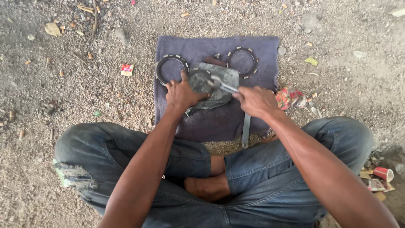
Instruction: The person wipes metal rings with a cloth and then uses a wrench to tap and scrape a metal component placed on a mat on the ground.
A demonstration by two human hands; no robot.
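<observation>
Ground: loose gravel and sand (pixel 63 88) strewn with dry leaves and scraps, a small red-and-yellow wrapper (pixel 127 69) lying left of the cloth.
Cloth: a purple-grey cloth (pixel 261 63) spread flat on the gravel, just ahead of the person's crossed legs in blue jeans (pixel 177 160).
Left ring: a dark toothed ring (pixel 170 69) lies flat at the cloth's left edge, touching or just beside the fingertips of the left hand.
Left hand: the left hand (pixel 181 93) reaches forward, palm down, fingers spread and pressing on a grey slab (pixel 219 78) at the cloth's middle; a ring-shaped part (pixel 199 80) lies on the slab by the thumb.
Metal tool: a flat shiny tool (pixel 223 86) points left over the slab, its tip at the ring-shaped part.
Right hand: the right hand (pixel 255 101) is closed around the tool's handle end, knuckles up, forearm running back to the lower right.
Right ring: a second toothed ring (pixel 242 62) lies near the cloth's far edge, well clear of both hands.
Strap: a grey strip (pixel 246 131) hangs over the cloth's near edge below the right hand.
Open room: bare cloth lies near the front edge; crumpled coloured wrappers (pixel 289 97) crowd the right edge.
</observation>
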